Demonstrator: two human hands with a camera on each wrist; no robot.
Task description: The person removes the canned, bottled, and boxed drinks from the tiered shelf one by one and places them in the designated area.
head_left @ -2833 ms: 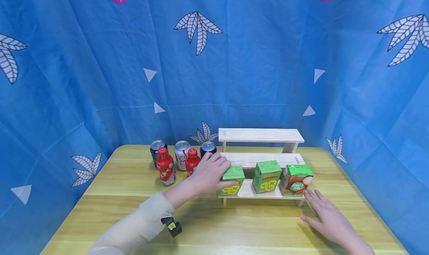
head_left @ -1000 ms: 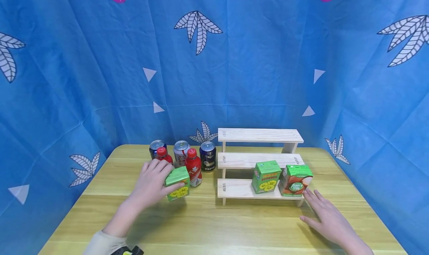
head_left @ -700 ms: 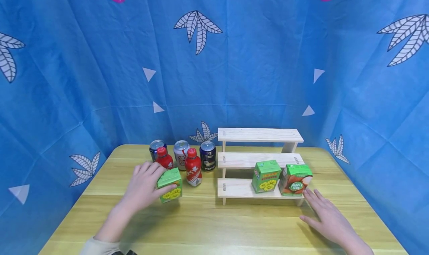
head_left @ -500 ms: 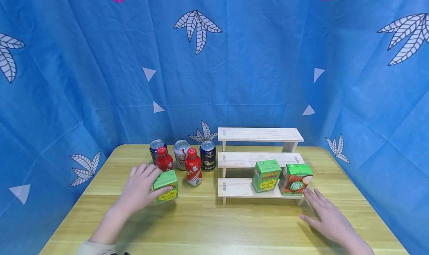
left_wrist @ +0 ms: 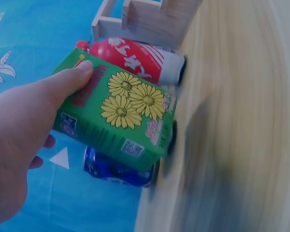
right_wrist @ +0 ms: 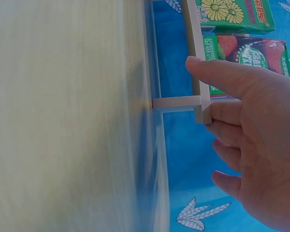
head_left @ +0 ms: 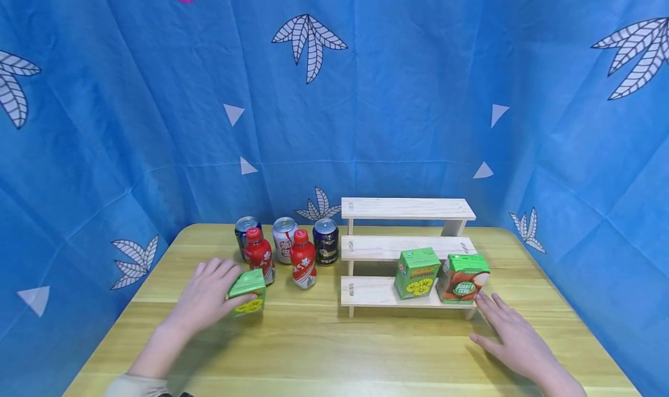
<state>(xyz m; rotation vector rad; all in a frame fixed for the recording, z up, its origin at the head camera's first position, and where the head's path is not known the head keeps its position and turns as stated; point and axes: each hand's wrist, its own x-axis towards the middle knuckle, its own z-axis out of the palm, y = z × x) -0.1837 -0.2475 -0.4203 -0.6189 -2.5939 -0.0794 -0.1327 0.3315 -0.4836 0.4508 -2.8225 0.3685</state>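
Observation:
My left hand (head_left: 206,298) grips a green carton with yellow flowers (head_left: 252,287) in front of the left red bottle (head_left: 259,256). In the left wrist view the thumb lies across the printed face of the carton (left_wrist: 130,104), and a shadow falls on the table beside it. My right hand (head_left: 514,336) is at the lower right corner of the wooden shelf (head_left: 368,292), fingers spread and holding nothing. On the bottom tier stand another flowered green carton (head_left: 416,274) and a green-topped brown carton (head_left: 463,279). The right wrist view shows the right thumb by the shelf edge (right_wrist: 195,43).
Behind the left hand stand a second red bottle (head_left: 303,260), a blue can (head_left: 241,231), a white can (head_left: 284,240) and a dark Pepsi can (head_left: 326,243). The shelf's middle tier (head_left: 387,248) and top tier (head_left: 407,208) rise behind the cartons. A blue curtain surrounds the table.
From the bottom tier's left end, the flowered carton has moved left in my left hand, to in front of the left red bottle. My right hand has stayed by the shelf's right corner.

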